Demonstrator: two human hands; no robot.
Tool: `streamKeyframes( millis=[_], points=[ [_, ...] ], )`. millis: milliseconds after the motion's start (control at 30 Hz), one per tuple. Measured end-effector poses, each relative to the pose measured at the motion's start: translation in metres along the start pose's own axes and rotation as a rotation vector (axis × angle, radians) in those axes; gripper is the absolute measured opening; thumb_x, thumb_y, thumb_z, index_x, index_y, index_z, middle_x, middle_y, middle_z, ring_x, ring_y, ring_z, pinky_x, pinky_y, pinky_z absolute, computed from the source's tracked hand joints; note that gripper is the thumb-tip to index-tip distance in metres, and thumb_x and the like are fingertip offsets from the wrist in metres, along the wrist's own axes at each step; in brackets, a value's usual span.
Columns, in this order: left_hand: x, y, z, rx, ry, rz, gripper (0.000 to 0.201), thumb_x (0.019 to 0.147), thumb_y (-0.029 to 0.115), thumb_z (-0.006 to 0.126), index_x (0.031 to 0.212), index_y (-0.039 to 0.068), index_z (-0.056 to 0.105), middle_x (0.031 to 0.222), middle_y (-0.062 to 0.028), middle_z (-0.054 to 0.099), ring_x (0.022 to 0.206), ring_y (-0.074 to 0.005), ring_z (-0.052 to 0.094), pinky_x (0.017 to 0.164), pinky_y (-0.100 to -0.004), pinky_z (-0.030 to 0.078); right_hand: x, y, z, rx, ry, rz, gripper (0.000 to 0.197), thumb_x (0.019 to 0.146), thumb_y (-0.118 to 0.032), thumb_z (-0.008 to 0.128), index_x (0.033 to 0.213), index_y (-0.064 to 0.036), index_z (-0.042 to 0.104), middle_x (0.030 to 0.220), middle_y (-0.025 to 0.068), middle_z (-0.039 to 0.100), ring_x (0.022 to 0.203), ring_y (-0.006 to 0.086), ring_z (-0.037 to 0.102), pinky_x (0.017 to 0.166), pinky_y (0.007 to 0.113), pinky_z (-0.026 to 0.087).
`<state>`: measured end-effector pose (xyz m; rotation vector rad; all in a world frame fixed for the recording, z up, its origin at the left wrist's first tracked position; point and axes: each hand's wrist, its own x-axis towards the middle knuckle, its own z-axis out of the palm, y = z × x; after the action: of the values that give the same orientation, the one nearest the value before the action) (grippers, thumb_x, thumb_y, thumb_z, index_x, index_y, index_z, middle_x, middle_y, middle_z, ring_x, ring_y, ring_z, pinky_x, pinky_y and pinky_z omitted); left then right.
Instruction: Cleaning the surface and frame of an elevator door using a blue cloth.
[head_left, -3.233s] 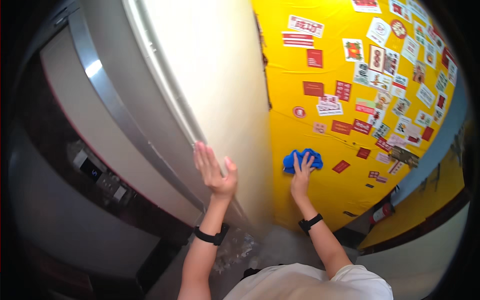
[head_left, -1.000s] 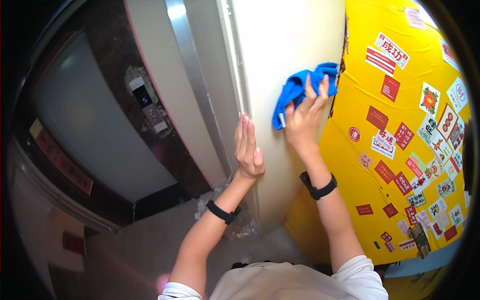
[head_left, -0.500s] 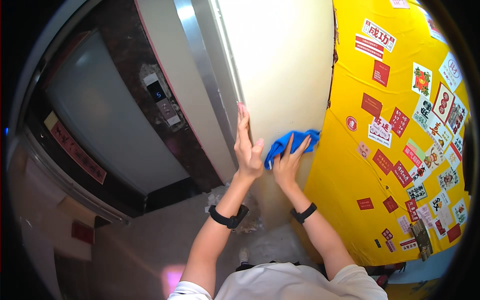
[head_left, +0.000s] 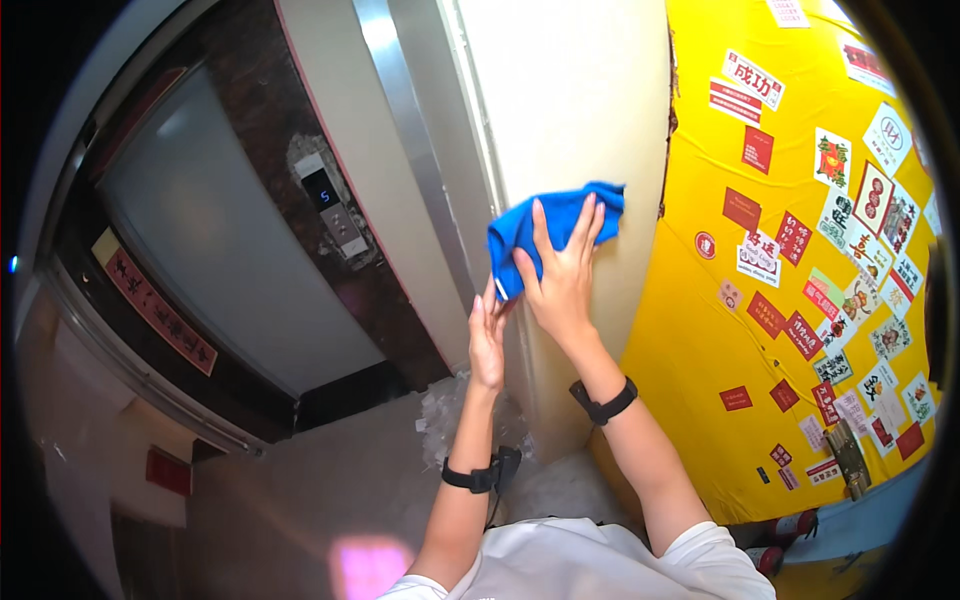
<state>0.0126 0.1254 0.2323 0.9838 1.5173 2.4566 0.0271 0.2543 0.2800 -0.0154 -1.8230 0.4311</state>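
A blue cloth [head_left: 520, 235] is spread against the cream panel [head_left: 570, 90], near its left edge. My right hand [head_left: 566, 285] holds it there, palm toward the panel, fingers spread over the fabric and thumb angled left. Just below the cloth's lower left corner, my left hand [head_left: 487, 345] rests along the panel's vertical edge. Its fingers point upward, stretched out, with nothing visible in them; the fingertips come close to the cloth, and I cannot tell if they touch it. Both wrists wear black bands.
To the right, a yellow covering [head_left: 690, 330] carries many red and white stickers. A grey elevator door [head_left: 240, 230] with a call panel [head_left: 330, 205] stands at left. Pale scraps [head_left: 450, 415] lie on the floor by the panel's foot. A metal latch [head_left: 850, 460] sits at lower right.
My right hand has slid the blue cloth up and left across the panel, and the cloth is spread wider. My left hand has moved lower along the edge.
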Motion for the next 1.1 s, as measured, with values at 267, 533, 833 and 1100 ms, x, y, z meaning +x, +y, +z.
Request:
streamKeyframes(
  millis=[267, 533, 833, 1100],
  points=[
    [-0.012, -0.013, 0.003, 0.201, -0.079, 0.003, 0.065, 0.107, 0.040, 0.028, 0.158, 0.002, 0.015, 0.165, -0.0126, 0.016, 0.153, -0.0234, 0.013, 0.122, -0.0402, 0.014, 0.026, 0.045, -0.018, -0.028, 0.051, 0.126, 0.063, 0.098, -0.034, 0.055, 0.156, -0.0218, 0.032, 0.158, 0.0358, 0.003, 0.145, 0.0564, 0.005, 0.116, 0.060, 0.016],
    [-0.016, -0.015, 0.002, 0.375, -0.095, -0.061, 0.062, 0.108, 0.041, 0.023, 0.155, 0.001, 0.021, 0.164, -0.0144, 0.017, 0.152, -0.0239, 0.013, 0.122, -0.0367, 0.012, -0.125, 0.112, 0.013, 0.025, -0.074, 0.604, 0.068, 0.100, -0.029, 0.052, 0.158, -0.0117, 0.020, 0.158, 0.0356, -0.008, 0.147, 0.0540, 0.000, 0.119, 0.056, 0.010],
    [-0.012, -0.009, -0.015, 0.533, -0.149, -0.112, 0.064, 0.108, 0.044, 0.015, 0.152, -0.001, 0.028, 0.162, -0.0182, 0.021, 0.151, -0.0257, 0.016, 0.122, -0.0335, 0.013, -0.197, 0.033, 0.059, 0.129, -0.130, 0.606, 0.069, 0.099, -0.018, 0.051, 0.158, -0.0094, 0.017, 0.156, 0.0395, -0.012, 0.143, 0.0605, -0.001, 0.117, 0.059, 0.011],
    [-0.003, -0.009, -0.034, 0.221, -0.244, -0.233, 0.084, 0.102, 0.062, 0.005, 0.150, -0.001, 0.036, 0.162, -0.0104, 0.025, 0.151, -0.0253, 0.019, 0.123, -0.0395, 0.011, -0.086, 0.005, 0.026, 0.131, -0.044, 0.361, 0.071, 0.086, -0.003, 0.058, 0.153, -0.0120, 0.036, 0.159, 0.0354, 0.001, 0.146, 0.0563, 0.001, 0.117, 0.059, 0.014]
  ],
)
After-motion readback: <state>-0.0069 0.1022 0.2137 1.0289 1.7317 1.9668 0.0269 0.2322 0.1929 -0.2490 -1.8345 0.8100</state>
